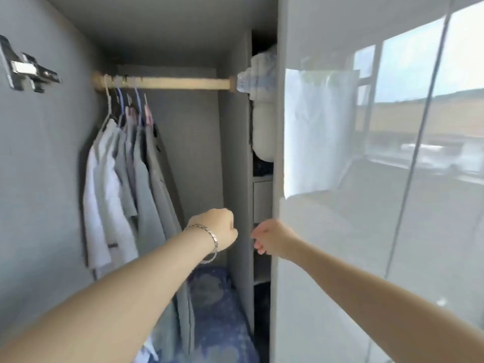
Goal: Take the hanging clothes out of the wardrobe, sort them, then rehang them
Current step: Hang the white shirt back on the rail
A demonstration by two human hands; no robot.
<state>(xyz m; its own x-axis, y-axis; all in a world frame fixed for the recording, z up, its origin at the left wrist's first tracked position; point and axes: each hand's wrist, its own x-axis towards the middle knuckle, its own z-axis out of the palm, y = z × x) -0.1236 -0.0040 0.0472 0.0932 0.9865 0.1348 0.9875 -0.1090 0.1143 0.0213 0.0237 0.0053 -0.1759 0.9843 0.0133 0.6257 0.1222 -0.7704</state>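
Several light shirts and grey garments [125,184] hang on hangers, bunched at the left end of the wooden rod [167,83] inside the open wardrobe. My left hand [218,227], with a bracelet on its wrist, reaches into the middle of the wardrobe, to the right of the clothes. Its fingers are curled into a fist and hold nothing that I can see. My right hand [272,241] hovers by the left edge of the glossy wardrobe door [340,231]. Its fingers curl downward and nothing shows in them.
A blue patterned bundle [222,318] lies on the wardrobe floor. Right of the inner partition, narrow shelves [262,200] hold folded white bedding [263,82]. A metal hinge [28,70] sits on the left wall. The door reflects a window.
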